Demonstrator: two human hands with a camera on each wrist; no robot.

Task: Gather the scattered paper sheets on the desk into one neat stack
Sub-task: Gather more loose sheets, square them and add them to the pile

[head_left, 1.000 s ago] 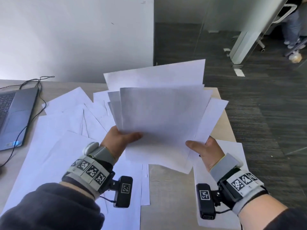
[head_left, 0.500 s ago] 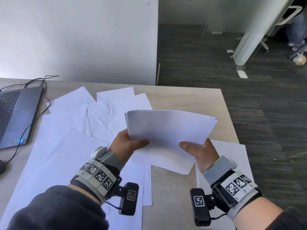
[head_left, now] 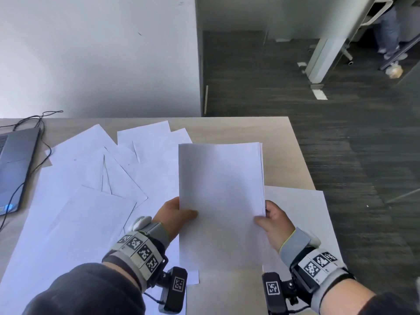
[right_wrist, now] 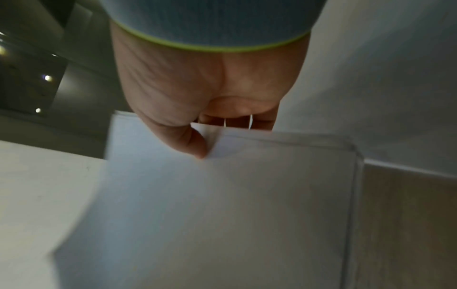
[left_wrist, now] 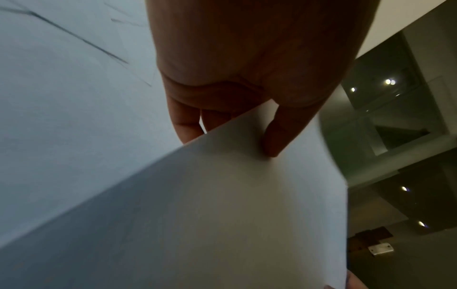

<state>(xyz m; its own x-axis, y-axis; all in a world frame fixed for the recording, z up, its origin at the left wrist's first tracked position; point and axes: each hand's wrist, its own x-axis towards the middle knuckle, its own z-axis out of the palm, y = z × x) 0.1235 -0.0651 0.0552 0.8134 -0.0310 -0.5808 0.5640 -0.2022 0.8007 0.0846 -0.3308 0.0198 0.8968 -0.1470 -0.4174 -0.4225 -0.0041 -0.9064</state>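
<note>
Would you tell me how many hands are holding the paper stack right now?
2: the left hand grips the stack at its left edge, the right hand at its right edge.

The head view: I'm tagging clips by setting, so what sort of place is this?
Most likely an office: a desk with a laptop and loose paper sheets, grey carpet and a glass partition beyond.
</note>
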